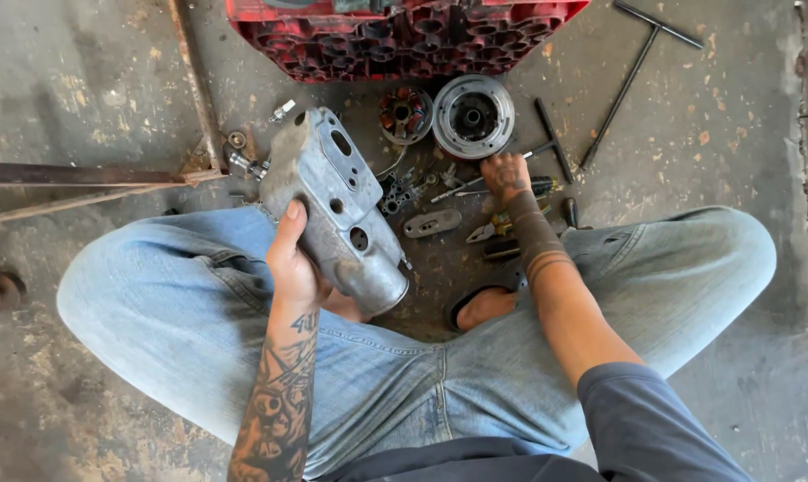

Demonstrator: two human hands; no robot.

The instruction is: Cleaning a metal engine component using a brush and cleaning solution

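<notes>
My left hand is gripping the grey metal engine casing, grip wrapped round its edge, holding it tilted above my left knee. My right hand is reaching down into the small tools scattered on the concrete floor, just below the round flywheel; fingers curled downward, can't tell if they're pinching anything.

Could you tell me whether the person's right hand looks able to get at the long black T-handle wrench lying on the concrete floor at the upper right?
Probably yes: the right hand is down among small tools, holds nothing bulky, and bare concrete floor lies between it and the long black T-handle wrench.
</notes>
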